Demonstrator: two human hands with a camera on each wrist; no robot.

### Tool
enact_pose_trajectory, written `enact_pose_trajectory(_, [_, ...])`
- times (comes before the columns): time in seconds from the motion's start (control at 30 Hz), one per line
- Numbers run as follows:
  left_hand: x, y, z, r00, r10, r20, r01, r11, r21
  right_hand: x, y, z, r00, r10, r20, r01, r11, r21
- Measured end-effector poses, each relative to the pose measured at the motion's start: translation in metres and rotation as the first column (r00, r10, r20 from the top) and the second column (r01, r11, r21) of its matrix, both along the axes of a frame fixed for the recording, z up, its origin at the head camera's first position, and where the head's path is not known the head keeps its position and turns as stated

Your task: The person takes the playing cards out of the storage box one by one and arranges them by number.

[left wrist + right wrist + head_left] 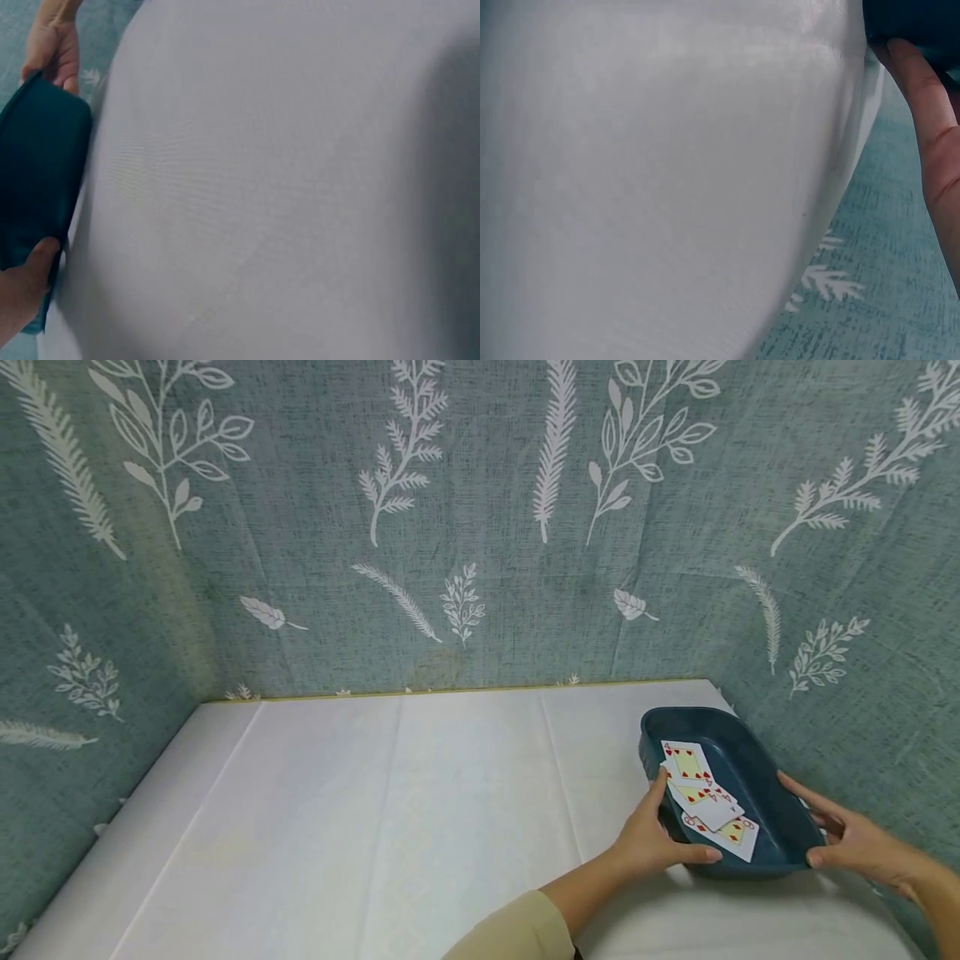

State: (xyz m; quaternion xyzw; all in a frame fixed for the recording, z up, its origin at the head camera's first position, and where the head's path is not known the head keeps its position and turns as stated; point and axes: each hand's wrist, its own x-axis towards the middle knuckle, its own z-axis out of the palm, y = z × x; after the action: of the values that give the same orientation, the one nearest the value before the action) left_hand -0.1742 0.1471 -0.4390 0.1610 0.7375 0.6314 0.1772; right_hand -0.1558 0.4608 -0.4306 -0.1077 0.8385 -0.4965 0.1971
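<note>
A dark blue plastic tub (757,777) is at the right end of the table, with several playing cards (708,802) lying face up and overlapping along its left side. Fours and a six in red suits can be read. My left hand (643,837) grips the tub's near left corner, thumb along the front and a finger on the left rim. On the opposite side my right hand (862,850) holds the right rim near the front corner. In the left wrist view both hands are on the tub (41,165). The right wrist view shows my right hand's fingers (922,90) against the tub's side.
A white cloth (360,810) covers the table. Teal fabric with white leaf prints (480,510) stands along the back and both sides; the right-hand fabric wall (892,735) is close beside the tub and my right hand.
</note>
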Motion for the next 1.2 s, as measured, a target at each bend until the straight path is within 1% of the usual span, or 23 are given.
enact_pose_trajectory(0.07, [0.000, -0.002, 0.001, 1.000, 0.009, 0.006, -0.009, 1.000, -0.004, -0.001, -0.003, 0.000, 1.000, 0.002, -0.009, -0.002, 1.000, -0.011])
enact_pose_trajectory(0.17, [-0.002, -0.007, 0.002, 1.000, 0.015, 0.014, -0.015, 1.000, -0.003, -0.002, -0.009, 0.001, 1.000, 0.014, -0.014, -0.015, 0.998, -0.068])
enact_pose_trajectory(0.27, [-0.002, -0.011, 0.003, 1.000, 0.015, 0.025, -0.016, 1.000, 0.010, -0.003, -0.012, 0.001, 0.998, 0.054, -0.032, -0.057, 0.991, -0.118])
enact_pose_trajectory(0.37, [-0.001, -0.016, 0.001, 0.999, 0.020, 0.030, -0.021, 1.000, 0.011, -0.004, -0.015, 0.001, 0.997, 0.082, -0.012, -0.083, 0.986, -0.144])
enact_pose_trajectory(0.5, [0.001, -0.021, -0.002, 0.999, 0.040, 0.026, -0.040, 0.999, 0.000, -0.004, -0.022, 0.001, 0.996, 0.084, 0.022, -0.080, 0.987, -0.141])
enact_pose_trajectory(0.67, [0.003, -0.030, -0.004, 0.998, 0.052, 0.034, -0.053, 0.999, 0.012, -0.004, -0.035, 0.003, 0.998, 0.054, -0.025, -0.057, 0.992, -0.114])
enact_pose_trajectory(0.73, [0.003, -0.033, -0.004, 0.998, 0.056, 0.041, -0.057, 0.998, 0.012, -0.004, -0.039, 0.004, 0.998, 0.055, -0.026, -0.057, 0.991, -0.117])
enact_pose_trajectory(0.97, [0.003, -0.042, -0.003, 0.997, 0.058, 0.053, -0.059, 0.998, 0.017, -0.005, -0.049, 0.008, 0.996, 0.087, 0.004, -0.086, 0.984, -0.157])
enact_pose_trajectory(1.1, [0.000, -0.047, -0.003, 0.998, 0.054, 0.044, -0.054, 0.998, 0.010, -0.006, -0.055, 0.012, 0.995, 0.104, -0.005, -0.103, 0.984, -0.143])
enact_pose_trajectory(1.2, [0.000, -0.051, -0.002, 0.998, 0.050, 0.034, -0.050, 0.999, 0.006, -0.007, -0.059, 0.015, 0.993, 0.119, -0.030, -0.121, 0.986, -0.118])
